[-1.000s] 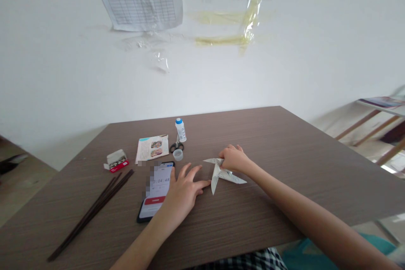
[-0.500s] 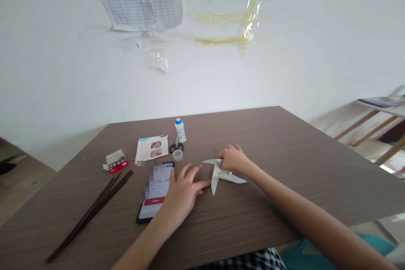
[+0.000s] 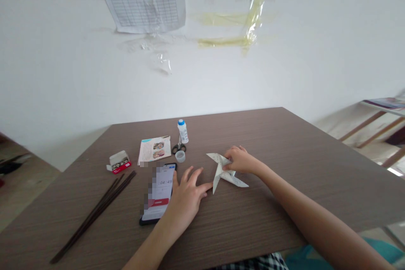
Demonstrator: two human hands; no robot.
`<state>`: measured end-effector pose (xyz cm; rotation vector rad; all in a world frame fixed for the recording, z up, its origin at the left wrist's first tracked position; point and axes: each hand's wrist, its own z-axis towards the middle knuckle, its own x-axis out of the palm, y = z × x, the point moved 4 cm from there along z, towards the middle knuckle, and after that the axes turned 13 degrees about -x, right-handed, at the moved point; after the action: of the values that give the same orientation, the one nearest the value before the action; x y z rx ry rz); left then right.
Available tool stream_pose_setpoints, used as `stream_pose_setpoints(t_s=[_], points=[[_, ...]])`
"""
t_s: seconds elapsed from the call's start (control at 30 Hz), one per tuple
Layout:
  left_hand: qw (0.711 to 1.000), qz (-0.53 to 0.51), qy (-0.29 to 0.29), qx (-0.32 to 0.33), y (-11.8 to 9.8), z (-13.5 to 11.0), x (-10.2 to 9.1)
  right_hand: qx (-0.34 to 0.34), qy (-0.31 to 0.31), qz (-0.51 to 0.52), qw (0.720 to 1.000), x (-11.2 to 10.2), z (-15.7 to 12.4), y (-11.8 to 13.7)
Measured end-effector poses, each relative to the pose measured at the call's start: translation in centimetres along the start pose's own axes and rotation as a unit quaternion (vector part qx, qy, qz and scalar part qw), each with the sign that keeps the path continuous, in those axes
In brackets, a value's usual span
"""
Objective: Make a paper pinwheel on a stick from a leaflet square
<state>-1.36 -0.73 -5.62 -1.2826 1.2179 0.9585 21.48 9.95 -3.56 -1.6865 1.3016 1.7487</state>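
Observation:
A folded white paper shape with pointed arms lies on the brown table. My right hand is closed on its upper middle, fingers pinched round the paper. My left hand rests flat on the table just left of the paper, fingers spread, its index tip close to a lower point of the paper. A black phone with a lit screen lies partly under the left hand's outer edge.
Beyond the phone are a clear cap, small black scissors, a glue bottle with a blue cap, and a printed card. A small red and white box and long dark sticks lie left.
The right hand has lifted and turned the paper shape slightly, so its upper arm points more upward. The left hand stays flat in place. The view shifted a little.

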Motion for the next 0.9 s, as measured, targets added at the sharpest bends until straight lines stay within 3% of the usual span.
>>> stream_pose_setpoints(t_s=[0.27, 0.47, 0.7, 0.9], points=[[0.995, -0.043, -0.086, 0.022, 0.6, 0.0, 1.5, -0.011, -0.029, 0.042, 0.999, -0.6, -0.2, -1.1], [0.989, -0.059, -0.135, 0.009, 0.8, 0.1, 1.8, -0.018, -0.059, 0.055, 0.997, 0.0, 0.1, -1.8], [0.992, -0.055, -0.106, 0.031, 1.6, -0.1, 0.9, -0.019, -0.126, 0.063, 0.990, 1.2, 0.4, -2.3], [0.996, -0.046, -0.075, 0.032, 2.1, -0.3, 0.2, -0.014, -0.177, 0.080, 0.981, 0.1, 0.2, -3.5]])
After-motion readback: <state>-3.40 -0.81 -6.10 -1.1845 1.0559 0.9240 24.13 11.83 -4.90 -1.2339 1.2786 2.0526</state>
